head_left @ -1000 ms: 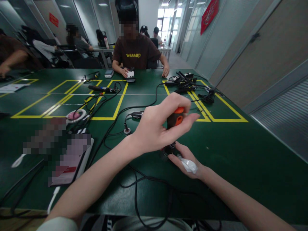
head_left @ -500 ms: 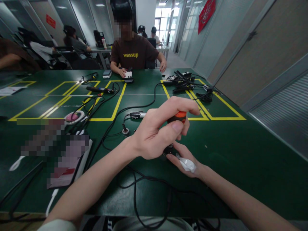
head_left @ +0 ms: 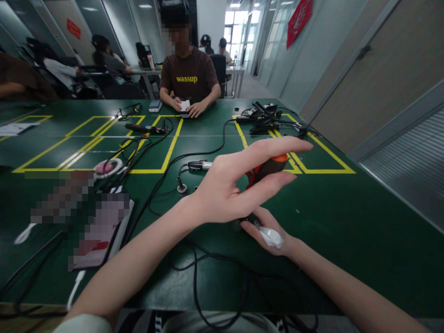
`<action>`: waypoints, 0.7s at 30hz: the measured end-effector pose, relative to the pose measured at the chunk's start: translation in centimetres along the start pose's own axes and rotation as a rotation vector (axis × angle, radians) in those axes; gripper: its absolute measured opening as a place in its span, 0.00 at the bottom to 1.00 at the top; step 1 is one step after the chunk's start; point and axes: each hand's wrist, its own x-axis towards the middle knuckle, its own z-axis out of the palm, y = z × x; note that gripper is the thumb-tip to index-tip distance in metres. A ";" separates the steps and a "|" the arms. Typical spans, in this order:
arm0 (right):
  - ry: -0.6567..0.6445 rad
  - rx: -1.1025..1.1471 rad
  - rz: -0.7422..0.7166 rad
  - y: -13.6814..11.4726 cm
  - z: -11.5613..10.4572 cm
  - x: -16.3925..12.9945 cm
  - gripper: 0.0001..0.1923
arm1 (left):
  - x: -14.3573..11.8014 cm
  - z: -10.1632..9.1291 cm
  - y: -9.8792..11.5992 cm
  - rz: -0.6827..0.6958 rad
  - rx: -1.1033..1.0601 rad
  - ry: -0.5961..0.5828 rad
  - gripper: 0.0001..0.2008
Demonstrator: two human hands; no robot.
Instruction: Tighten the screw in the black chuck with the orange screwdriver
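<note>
My left hand [head_left: 229, 189] is in front of me, thumb and index finger stretched to the right on either side of a screwdriver [head_left: 268, 170]. The screwdriver's thick dark handle has orange and red parts and tilts up to the right; its blade is hidden. Beneath and behind it, my right hand [head_left: 272, 226] is turned palm up, its fingers mostly covered by my left hand. It holds a small dark part [head_left: 243, 221], of which only an edge shows. A crumpled white plastic piece [head_left: 271, 237] lies against the right palm.
Black cables [head_left: 196, 268] loop over the green table [head_left: 333, 217]. A soldering iron-like tool [head_left: 199, 165] and a small round metal part [head_left: 181, 188] lie ahead. Phones [head_left: 120, 231] lie left, a tape roll [head_left: 108, 167] beyond. A person [head_left: 189, 69] sits opposite, near a black cable pile [head_left: 262, 115].
My left thumb and index finger have straightened and spread apart. The screwdriver handle has tipped to the right. My right hand stays put. The person opposite has brought both hands together on a white device.
</note>
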 end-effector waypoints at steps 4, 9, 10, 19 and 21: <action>-0.008 -0.005 -0.002 -0.2 -0.1 0.1 0.10 | 0.1 0.1 0.0 0.035 0.098 0.040 0.13; -0.005 -0.013 0.001 -0.3 -0.2 0.1 0.10 | 0.1 -0.3 -0.1 0.047 0.051 0.016 0.13; -0.005 -0.011 0.000 -0.2 -0.2 0.1 0.11 | 0.1 -0.5 -0.1 0.033 0.027 -0.012 0.15; -0.018 0.016 -0.002 0.1 -0.1 0.0 0.12 | 0.2 -1.0 0.1 -0.009 -0.005 -0.100 0.19; -0.017 0.021 0.000 0.1 -0.1 0.0 0.13 | 0.4 -0.8 0.1 0.007 0.004 -0.100 0.18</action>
